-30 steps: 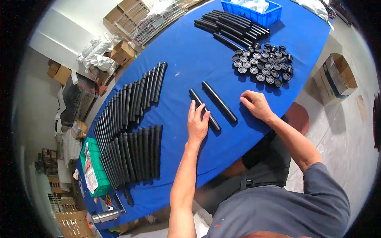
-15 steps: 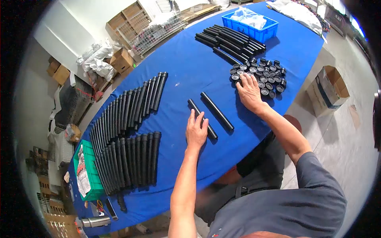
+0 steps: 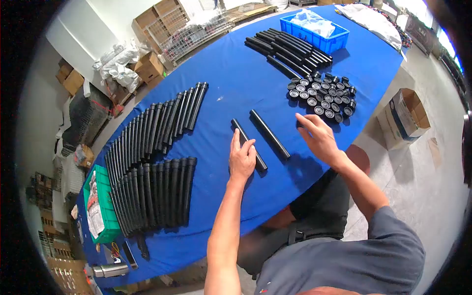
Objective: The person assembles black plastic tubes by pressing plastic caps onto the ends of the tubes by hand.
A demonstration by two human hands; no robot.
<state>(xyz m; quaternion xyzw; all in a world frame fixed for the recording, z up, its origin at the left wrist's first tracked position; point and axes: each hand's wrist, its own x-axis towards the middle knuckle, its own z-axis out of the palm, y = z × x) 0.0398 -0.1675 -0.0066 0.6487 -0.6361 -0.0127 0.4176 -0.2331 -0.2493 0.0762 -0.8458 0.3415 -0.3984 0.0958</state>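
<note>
My left hand (image 3: pixel 242 160) is closed round a black tube (image 3: pixel 258 158) lying on the blue cloth, thumb across it and fingers along its side. A second black tube (image 3: pixel 270 134) lies parallel, just to the right. My right hand (image 3: pixel 318 139) is raised over the cloth right of that tube. Its fingers pinch a small black cap (image 3: pixel 299 124), mostly hidden by the fingertips. Beyond this hand sits a cluster of round black caps (image 3: pixel 326 98), most with their ringed faces up.
Plain black tubes (image 3: pixel 290 49) lie by a blue crate (image 3: pixel 339 40) at the back. Two rows of capped tubes (image 3: pixel 162 123) fill the left, near a green crate (image 3: pixel 109 211). A phone (image 3: pixel 130 254) lies at the left edge. A cardboard box (image 3: pixel 403 120) stands on the floor right.
My right hand has drawn back from the cap cluster toward me, with a black cap in its fingertips. My left hand stays at the same tube, its thumb now laid across it.
</note>
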